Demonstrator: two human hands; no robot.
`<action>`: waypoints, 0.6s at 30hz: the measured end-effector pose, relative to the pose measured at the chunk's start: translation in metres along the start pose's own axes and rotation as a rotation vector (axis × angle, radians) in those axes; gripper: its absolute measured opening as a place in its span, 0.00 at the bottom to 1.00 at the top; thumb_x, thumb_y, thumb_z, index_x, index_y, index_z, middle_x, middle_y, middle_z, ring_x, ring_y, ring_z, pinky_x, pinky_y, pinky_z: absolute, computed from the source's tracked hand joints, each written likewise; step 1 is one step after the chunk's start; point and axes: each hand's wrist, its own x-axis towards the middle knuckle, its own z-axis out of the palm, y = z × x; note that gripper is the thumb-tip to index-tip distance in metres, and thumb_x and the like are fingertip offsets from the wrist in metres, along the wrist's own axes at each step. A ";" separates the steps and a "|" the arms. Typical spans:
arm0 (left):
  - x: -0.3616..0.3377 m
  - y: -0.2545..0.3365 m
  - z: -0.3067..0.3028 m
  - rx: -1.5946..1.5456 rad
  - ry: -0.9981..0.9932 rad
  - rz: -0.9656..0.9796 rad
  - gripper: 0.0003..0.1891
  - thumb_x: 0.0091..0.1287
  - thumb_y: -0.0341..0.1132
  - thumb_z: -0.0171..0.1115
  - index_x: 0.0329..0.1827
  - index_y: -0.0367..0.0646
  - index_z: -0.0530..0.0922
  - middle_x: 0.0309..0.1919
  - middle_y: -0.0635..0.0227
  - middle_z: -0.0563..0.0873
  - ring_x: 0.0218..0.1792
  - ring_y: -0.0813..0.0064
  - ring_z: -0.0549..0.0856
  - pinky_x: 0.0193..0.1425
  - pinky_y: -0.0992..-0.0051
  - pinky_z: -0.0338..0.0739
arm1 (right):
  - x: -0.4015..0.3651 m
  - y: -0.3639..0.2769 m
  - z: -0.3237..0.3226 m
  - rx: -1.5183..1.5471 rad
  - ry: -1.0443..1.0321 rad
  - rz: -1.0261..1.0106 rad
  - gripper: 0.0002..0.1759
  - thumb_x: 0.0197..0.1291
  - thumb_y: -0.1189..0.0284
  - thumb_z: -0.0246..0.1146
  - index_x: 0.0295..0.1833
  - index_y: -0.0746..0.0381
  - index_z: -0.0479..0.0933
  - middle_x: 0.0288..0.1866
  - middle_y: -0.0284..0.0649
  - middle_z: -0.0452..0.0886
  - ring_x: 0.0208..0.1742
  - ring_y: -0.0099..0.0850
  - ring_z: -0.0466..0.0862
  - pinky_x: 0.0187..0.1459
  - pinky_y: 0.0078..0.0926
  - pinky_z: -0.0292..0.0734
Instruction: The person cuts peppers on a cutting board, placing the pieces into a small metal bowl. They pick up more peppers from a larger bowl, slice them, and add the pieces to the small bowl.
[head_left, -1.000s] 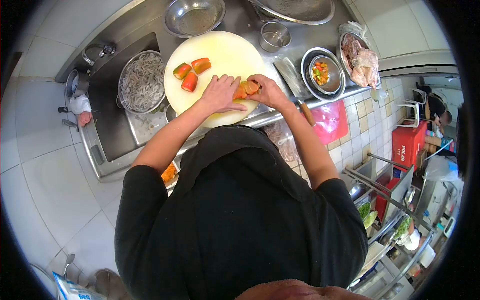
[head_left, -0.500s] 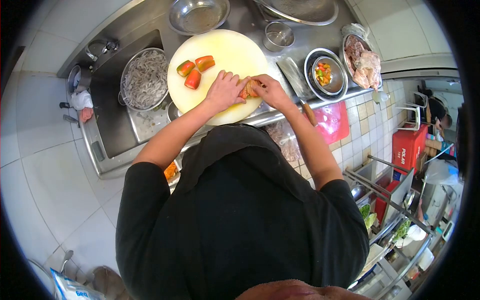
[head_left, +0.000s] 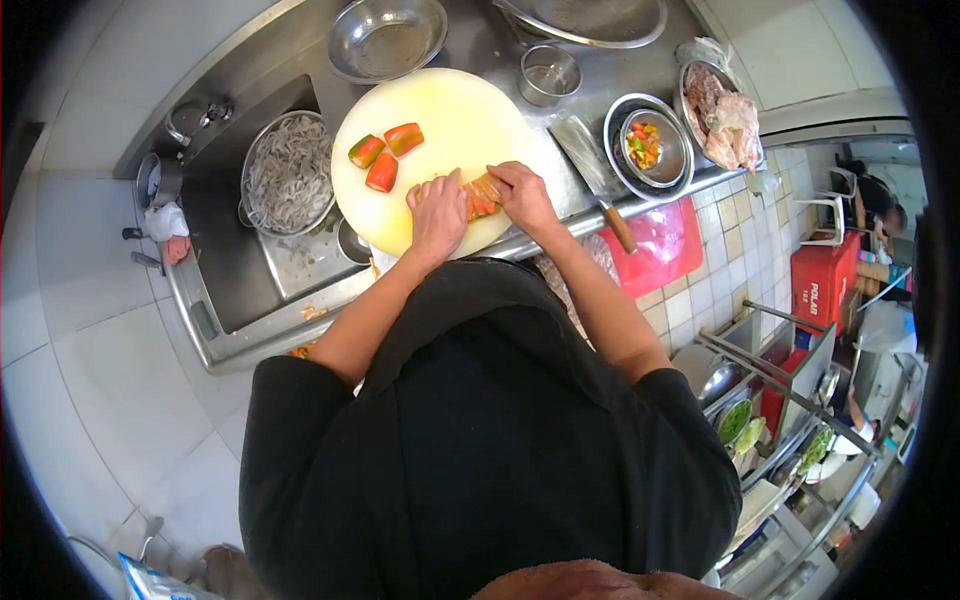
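Sliced bell pepper (head_left: 482, 197) lies bunched near the front edge of a round white cutting board (head_left: 470, 110). At its left end, my left hand (head_left: 438, 214) presses with bent fingers. My right hand (head_left: 524, 199) grips the other end, thumb and fingers closed round it. Parts of the slices are hidden under both hands. Three larger red and green pepper pieces (head_left: 381, 172) rest farther left on the board. A cleaver (head_left: 590, 158) with a wooden handle lies right of the board, apart from my hands.
Left, a colander of greyish strips (head_left: 290, 172) stands in the sink (head_left: 222, 240). Right are a small bowl of diced peppers (head_left: 643, 145) inside a larger bowl, and a bowl of raw meat (head_left: 722, 115). Metal bowls (head_left: 388, 38) and a metal cup (head_left: 549, 75) stand behind the board.
Both hands have shifted slightly left and toward me with the pepper slices, which show more between them now. The camera view has also moved a little.
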 end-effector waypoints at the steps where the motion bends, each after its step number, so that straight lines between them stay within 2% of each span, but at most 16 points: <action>1: -0.002 0.002 0.001 0.081 0.068 0.038 0.17 0.75 0.38 0.58 0.60 0.38 0.81 0.60 0.55 0.81 0.63 0.58 0.78 0.76 0.43 0.59 | -0.001 -0.002 0.000 -0.005 -0.003 0.002 0.16 0.63 0.82 0.59 0.54 0.68 0.87 0.51 0.54 0.87 0.55 0.53 0.86 0.60 0.43 0.80; 2: -0.003 0.004 0.001 0.160 0.136 0.078 0.16 0.74 0.37 0.57 0.59 0.38 0.81 0.61 0.55 0.80 0.63 0.59 0.77 0.77 0.42 0.58 | -0.001 -0.002 0.000 -0.010 -0.004 0.005 0.16 0.63 0.81 0.59 0.53 0.68 0.87 0.51 0.54 0.87 0.55 0.53 0.86 0.60 0.43 0.80; 5: 0.016 0.018 -0.027 0.434 -0.073 0.306 0.16 0.72 0.36 0.56 0.57 0.36 0.79 0.63 0.54 0.77 0.63 0.60 0.76 0.80 0.43 0.55 | -0.001 -0.002 0.001 -0.024 0.006 0.005 0.15 0.64 0.81 0.60 0.53 0.68 0.87 0.51 0.54 0.87 0.55 0.53 0.86 0.60 0.43 0.80; 6: 0.021 0.015 -0.023 0.384 -0.046 0.400 0.13 0.70 0.34 0.55 0.52 0.36 0.78 0.59 0.53 0.78 0.60 0.58 0.78 0.75 0.48 0.65 | -0.002 -0.002 0.000 -0.029 0.007 0.001 0.15 0.64 0.80 0.61 0.53 0.68 0.87 0.51 0.54 0.87 0.55 0.53 0.86 0.60 0.44 0.80; 9: 0.036 0.024 -0.029 0.135 -0.408 0.231 0.10 0.69 0.31 0.56 0.49 0.37 0.78 0.55 0.52 0.78 0.56 0.55 0.79 0.66 0.56 0.74 | 0.000 0.000 0.000 -0.018 -0.008 0.021 0.14 0.64 0.78 0.63 0.52 0.68 0.87 0.50 0.54 0.88 0.54 0.53 0.86 0.59 0.43 0.80; 12: 0.030 0.007 -0.014 -0.105 -0.194 0.186 0.05 0.67 0.29 0.58 0.43 0.40 0.79 0.48 0.54 0.80 0.52 0.54 0.80 0.56 0.59 0.77 | -0.001 -0.001 -0.001 -0.055 -0.013 0.055 0.15 0.64 0.78 0.65 0.55 0.66 0.87 0.51 0.51 0.89 0.53 0.48 0.88 0.59 0.38 0.82; 15: 0.025 -0.010 0.000 -0.313 -0.104 0.251 0.06 0.67 0.31 0.62 0.44 0.43 0.81 0.45 0.60 0.82 0.52 0.55 0.80 0.57 0.58 0.75 | -0.004 -0.003 -0.003 0.009 0.018 0.049 0.13 0.64 0.76 0.66 0.52 0.67 0.88 0.49 0.53 0.89 0.53 0.51 0.87 0.58 0.41 0.81; 18: 0.017 -0.007 -0.006 -0.401 -0.012 0.328 0.07 0.66 0.35 0.66 0.45 0.45 0.84 0.47 0.67 0.85 0.52 0.57 0.81 0.56 0.57 0.72 | -0.003 -0.005 -0.005 0.028 -0.005 0.090 0.13 0.64 0.76 0.66 0.52 0.67 0.88 0.48 0.53 0.89 0.53 0.50 0.88 0.58 0.41 0.81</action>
